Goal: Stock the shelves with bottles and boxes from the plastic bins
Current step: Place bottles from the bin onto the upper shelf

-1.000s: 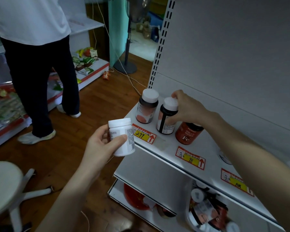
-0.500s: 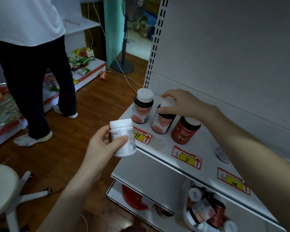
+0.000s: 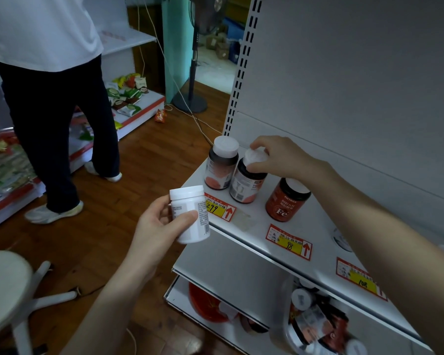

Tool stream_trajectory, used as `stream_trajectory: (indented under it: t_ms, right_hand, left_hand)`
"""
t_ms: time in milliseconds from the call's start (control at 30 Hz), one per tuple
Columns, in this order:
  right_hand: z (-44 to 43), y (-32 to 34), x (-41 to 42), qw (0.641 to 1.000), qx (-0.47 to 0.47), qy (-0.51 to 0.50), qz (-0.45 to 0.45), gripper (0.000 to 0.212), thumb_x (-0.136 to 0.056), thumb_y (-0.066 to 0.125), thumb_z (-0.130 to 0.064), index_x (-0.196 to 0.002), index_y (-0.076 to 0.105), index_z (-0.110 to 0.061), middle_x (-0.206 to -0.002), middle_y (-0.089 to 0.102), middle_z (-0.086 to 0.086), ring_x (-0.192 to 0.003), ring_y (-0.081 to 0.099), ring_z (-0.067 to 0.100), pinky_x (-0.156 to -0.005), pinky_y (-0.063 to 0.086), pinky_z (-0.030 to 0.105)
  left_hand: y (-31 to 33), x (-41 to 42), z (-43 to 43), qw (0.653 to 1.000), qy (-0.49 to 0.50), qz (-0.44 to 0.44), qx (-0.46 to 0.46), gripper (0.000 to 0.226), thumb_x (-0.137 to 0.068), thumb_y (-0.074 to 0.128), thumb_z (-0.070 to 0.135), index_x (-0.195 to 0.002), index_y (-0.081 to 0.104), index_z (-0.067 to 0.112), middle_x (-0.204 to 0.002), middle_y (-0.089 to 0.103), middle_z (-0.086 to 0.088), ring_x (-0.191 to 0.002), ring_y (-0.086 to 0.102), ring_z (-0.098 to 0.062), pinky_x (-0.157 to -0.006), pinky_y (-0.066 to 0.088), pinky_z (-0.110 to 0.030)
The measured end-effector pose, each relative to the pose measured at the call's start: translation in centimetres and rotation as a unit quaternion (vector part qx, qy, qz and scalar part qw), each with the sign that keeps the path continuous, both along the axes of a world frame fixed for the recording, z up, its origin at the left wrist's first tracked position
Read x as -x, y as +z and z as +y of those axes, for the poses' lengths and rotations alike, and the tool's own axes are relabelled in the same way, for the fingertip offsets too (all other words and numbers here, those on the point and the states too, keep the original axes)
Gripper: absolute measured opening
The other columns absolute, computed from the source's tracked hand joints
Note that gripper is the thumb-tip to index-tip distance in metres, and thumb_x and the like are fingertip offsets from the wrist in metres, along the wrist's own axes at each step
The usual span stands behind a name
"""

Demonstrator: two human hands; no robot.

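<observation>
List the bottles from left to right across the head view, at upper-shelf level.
White plastic bottle in the left hand → dark round bottle with white cap on the white shelf → second dark white-capped bottle, cap gripped by the right hand → red-brown bottle marked Fe.

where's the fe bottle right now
In the head view, right of centre, the Fe bottle stands on the shelf beside the dark bottle, behind the 98 tag.

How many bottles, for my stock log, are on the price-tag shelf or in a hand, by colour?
Dark bottle: 2
Red bottle: 1
White bottle: 1
Total: 4
</observation>
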State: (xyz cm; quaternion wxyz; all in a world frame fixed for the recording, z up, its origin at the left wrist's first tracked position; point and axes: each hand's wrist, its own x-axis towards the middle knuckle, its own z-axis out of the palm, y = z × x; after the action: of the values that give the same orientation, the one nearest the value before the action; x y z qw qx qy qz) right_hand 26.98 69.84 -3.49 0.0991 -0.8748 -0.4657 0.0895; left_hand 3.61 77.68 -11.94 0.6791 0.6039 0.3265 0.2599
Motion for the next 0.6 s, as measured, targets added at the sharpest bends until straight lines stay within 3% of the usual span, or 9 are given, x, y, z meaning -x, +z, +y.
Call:
stream_trajectory:
  t_ms: [233,500,600]
  right_hand:
    - [0.1,-0.47,-0.22,1.0,-0.015,-0.002,0.017,0.051,-0.079,0.065,-0.014,-0.128,0.049,-0.016,-0.134,0.048,0.006,-0.119,0.046,0.023,-0.085,0.036,0.025]
    - [0.01,0.0,-0.04,0.998,-0.008,0.023,0.05,0.05,-0.079,0.065,-0.011,-0.125,0.049,-0.019,-0.132,0.047,0.004,-0.117,0.045,0.021,-0.085,0.037,0.027]
    - [0.03,0.2,0.16,0.998,-0.005,0.02,0.067,0.045,-0.08,0.066,-0.018,-0.121,0.05,-0.021,-0.13,0.047,0.003,-0.115,0.045,0.02,-0.083,0.037,0.027]
  left_hand:
    - [-0.11,0.17,0.37,1.0,-0.001,0.002,0.007,0.045,-0.079,0.068,0.008,-0.12,0.055,0.016,-0.103,0.066,0.0,-0.093,0.065,-0.013,-0.065,0.054,-0.014]
    - [-0.05,0.42,0.39,1.0,-0.005,-0.001,0.013,0.039,-0.078,0.068,0.007,-0.113,0.056,0.02,-0.1,0.067,0.0,-0.09,0.065,-0.012,-0.067,0.055,-0.017]
    - [-0.09,0.56,0.49,1.0,-0.004,-0.002,0.015,0.038,-0.079,0.067,0.005,-0.112,0.056,0.018,-0.099,0.067,-0.001,-0.088,0.065,-0.011,-0.065,0.054,-0.016]
